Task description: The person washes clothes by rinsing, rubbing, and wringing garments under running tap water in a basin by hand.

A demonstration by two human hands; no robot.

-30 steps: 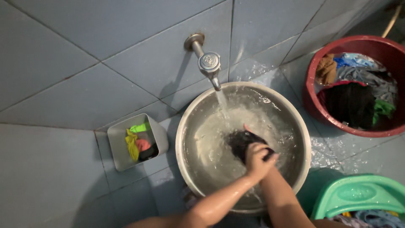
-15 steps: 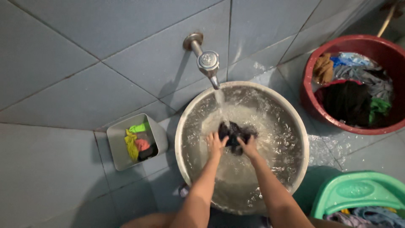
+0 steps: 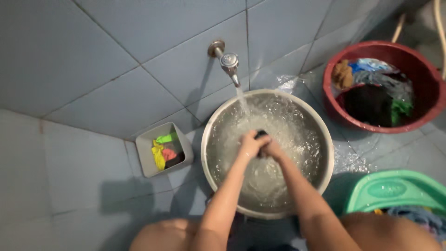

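Seen from the head camera, there is one round metal basin point(image 3: 211, 153) on the tiled floor, full of churning water, with one wall tap point(image 3: 229, 62) running a stream into its far side. Both hands meet over the middle of the basin: the left hand point(image 3: 250, 145) and the right hand point(image 3: 272, 149) are pressed together, fingers curled tight around one small dark cloth point(image 3: 261, 135), of which only a bit shows above the knuckles. To the left of the basin, just beside it, stands one small grey square tub point(image 3: 145, 160) holding a few bright pieces, yellow, green and pink. To the upper right, apart from the basin, sits one red round tub point(image 3: 334, 76) heaped with mixed clothes, brown, blue, black and green. At the lower right is one green plastic tub point(image 3: 395, 190) with more cloth at its near edge. Three tubs of laundry, then, around the single basin.
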